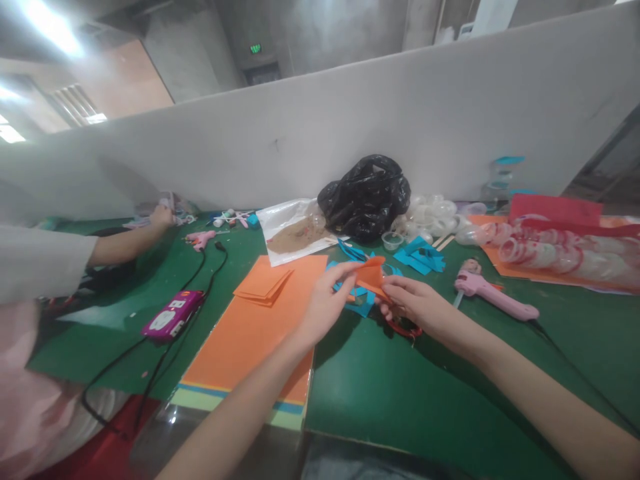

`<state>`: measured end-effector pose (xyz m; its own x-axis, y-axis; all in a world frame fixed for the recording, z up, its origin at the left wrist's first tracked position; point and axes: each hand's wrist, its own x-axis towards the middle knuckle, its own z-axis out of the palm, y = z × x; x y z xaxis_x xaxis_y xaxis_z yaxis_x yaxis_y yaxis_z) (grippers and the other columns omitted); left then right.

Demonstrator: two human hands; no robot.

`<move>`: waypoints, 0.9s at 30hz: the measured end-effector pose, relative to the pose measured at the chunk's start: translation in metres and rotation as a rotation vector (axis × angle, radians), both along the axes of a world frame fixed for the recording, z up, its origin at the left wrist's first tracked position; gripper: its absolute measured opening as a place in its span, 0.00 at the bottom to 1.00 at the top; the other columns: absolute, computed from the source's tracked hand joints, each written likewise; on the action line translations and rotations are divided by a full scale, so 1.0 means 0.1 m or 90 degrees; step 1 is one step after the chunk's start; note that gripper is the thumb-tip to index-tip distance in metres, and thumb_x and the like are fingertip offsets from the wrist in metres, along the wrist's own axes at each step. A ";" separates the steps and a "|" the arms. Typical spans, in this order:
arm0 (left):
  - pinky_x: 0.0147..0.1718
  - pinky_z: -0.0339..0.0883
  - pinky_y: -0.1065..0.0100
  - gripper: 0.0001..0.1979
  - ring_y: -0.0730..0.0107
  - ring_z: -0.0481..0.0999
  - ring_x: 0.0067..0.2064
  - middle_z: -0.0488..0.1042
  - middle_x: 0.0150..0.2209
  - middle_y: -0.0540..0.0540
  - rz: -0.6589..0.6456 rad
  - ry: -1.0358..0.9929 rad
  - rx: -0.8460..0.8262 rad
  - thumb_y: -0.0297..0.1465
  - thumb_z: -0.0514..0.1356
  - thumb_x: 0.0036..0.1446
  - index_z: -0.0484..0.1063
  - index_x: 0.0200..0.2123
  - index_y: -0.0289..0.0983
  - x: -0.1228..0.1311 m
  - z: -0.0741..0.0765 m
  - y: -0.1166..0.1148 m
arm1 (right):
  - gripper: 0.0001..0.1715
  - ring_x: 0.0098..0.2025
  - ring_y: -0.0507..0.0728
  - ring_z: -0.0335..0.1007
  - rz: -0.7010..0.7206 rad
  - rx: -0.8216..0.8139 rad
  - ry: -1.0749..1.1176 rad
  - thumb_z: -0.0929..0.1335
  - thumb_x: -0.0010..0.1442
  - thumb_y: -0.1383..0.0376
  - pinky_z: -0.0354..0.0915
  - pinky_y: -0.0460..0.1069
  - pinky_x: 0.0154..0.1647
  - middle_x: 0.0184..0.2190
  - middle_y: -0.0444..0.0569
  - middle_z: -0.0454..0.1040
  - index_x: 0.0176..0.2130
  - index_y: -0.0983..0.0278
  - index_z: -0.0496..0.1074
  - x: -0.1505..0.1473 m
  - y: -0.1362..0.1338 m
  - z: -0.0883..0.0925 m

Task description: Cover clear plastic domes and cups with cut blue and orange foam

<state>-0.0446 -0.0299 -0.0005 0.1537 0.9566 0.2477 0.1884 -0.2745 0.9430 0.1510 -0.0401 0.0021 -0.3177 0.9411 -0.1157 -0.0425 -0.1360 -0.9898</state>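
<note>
A black bag (367, 193) of glossy plastic is seen crumpled; the orange paper (371, 274), thin and bent, is pinched by the left hand (326, 297) and right hand (416, 303).

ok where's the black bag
In the head view, the black bag sits slightly right of centre on the green table, just right of the white sheet.

We see a ceiling light (53, 27) glaring at upper left and glints on the black plastic bag (367, 198). Our view looks hazy, with the co-worker's sleeve (43, 263) blurred near the left edge.
</note>
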 end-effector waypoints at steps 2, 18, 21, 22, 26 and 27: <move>0.36 0.79 0.66 0.16 0.64 0.77 0.44 0.78 0.48 0.43 0.011 0.043 0.032 0.38 0.58 0.66 0.78 0.51 0.40 0.00 0.00 -0.01 | 0.28 0.27 0.51 0.70 -0.010 -0.030 0.011 0.78 0.46 0.45 0.70 0.48 0.33 0.27 0.42 0.75 0.34 0.61 0.71 0.00 0.01 0.01; 0.36 0.72 0.68 0.13 0.72 0.73 0.33 0.73 0.31 0.50 -0.059 -0.027 -0.081 0.40 0.62 0.59 0.74 0.41 0.37 0.06 0.06 0.00 | 0.23 0.24 0.53 0.63 -0.038 0.131 -0.241 0.66 0.59 0.44 0.60 0.48 0.25 0.22 0.41 0.68 0.36 0.59 0.75 0.04 0.02 -0.03; 0.36 0.72 0.68 0.12 0.71 0.73 0.34 0.74 0.32 0.50 -0.079 -0.010 -0.079 0.40 0.62 0.60 0.74 0.42 0.38 0.08 0.06 -0.02 | 0.23 0.25 0.53 0.62 -0.041 0.159 -0.239 0.65 0.60 0.44 0.60 0.48 0.26 0.23 0.42 0.69 0.35 0.60 0.75 0.06 0.02 -0.02; 0.37 0.71 0.67 0.12 0.70 0.73 0.34 0.74 0.33 0.50 -0.074 0.006 -0.071 0.40 0.61 0.61 0.74 0.42 0.38 0.08 0.06 -0.02 | 0.23 0.26 0.54 0.63 -0.042 0.177 -0.241 0.66 0.60 0.45 0.60 0.48 0.28 0.24 0.43 0.69 0.35 0.60 0.75 0.06 0.02 -0.02; 0.41 0.69 0.66 0.12 0.67 0.74 0.40 0.76 0.39 0.48 -0.050 0.061 -0.030 0.40 0.62 0.61 0.74 0.43 0.39 0.08 0.07 -0.03 | 0.21 0.27 0.54 0.62 -0.014 0.210 -0.286 0.65 0.61 0.47 0.58 0.49 0.29 0.23 0.43 0.69 0.31 0.60 0.74 0.05 0.00 0.02; 0.41 0.68 0.67 0.12 0.67 0.73 0.40 0.75 0.39 0.48 -0.054 0.066 -0.023 0.41 0.61 0.62 0.75 0.43 0.39 0.08 0.08 -0.04 | 0.21 0.26 0.54 0.61 -0.001 0.208 -0.299 0.65 0.61 0.47 0.57 0.49 0.28 0.22 0.42 0.67 0.30 0.60 0.73 0.04 -0.02 0.03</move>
